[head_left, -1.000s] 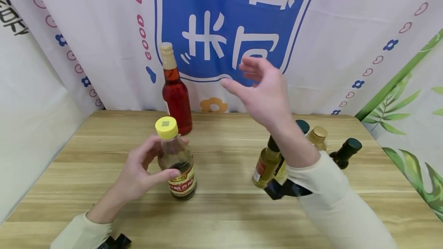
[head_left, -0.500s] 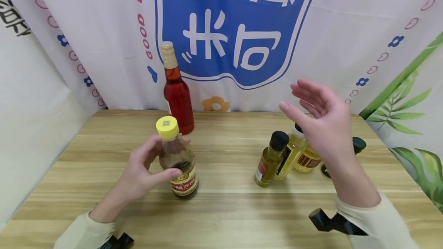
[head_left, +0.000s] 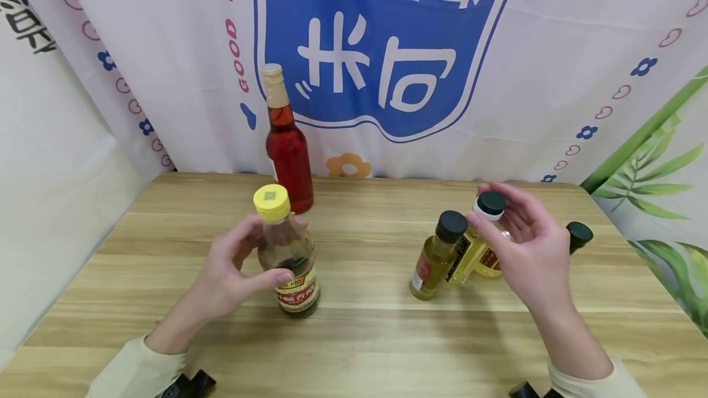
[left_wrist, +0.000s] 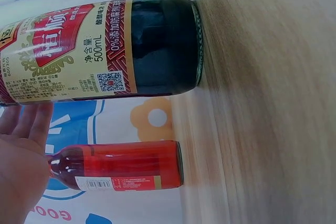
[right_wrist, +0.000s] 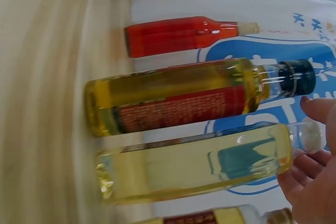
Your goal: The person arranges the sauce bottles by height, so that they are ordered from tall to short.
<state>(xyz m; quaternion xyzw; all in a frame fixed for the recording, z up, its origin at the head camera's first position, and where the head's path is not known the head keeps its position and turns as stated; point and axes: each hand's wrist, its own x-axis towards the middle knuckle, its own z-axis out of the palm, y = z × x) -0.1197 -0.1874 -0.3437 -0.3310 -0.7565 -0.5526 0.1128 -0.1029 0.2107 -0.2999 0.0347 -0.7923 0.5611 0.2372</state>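
My left hand [head_left: 227,269] grips a vinegar bottle [head_left: 298,290] with a yellow cap, its thumb across the front label. The bottle stands upright on the table, its base and cream-and-red label large in the left wrist view. At the right, my right hand [head_left: 531,257] reaches around the neck of a pale-yellow oil bottle [right_wrist: 194,166] with a dark green cap [head_left: 491,202]. The thumb is beside the white collar and the fingers curve behind it; a small gap shows at the thumb in the right wrist view. A black-capped oil bottle [head_left: 434,266] stands just left of it.
Behind the vinegar bottle stands a tall bottle of red liquid [head_left: 293,164]. Another oil bottle [head_left: 489,263] is partly covered by the right hand, and a dark green cap [head_left: 579,235] shows beyond the wrist. A printed cloth [head_left: 221,140] hangs along the table's back edge.
My right hand has swung from high over the table's middle to the right, then down to the neck of the pale oil bottle. The left hand stays on the vinegar bottle.
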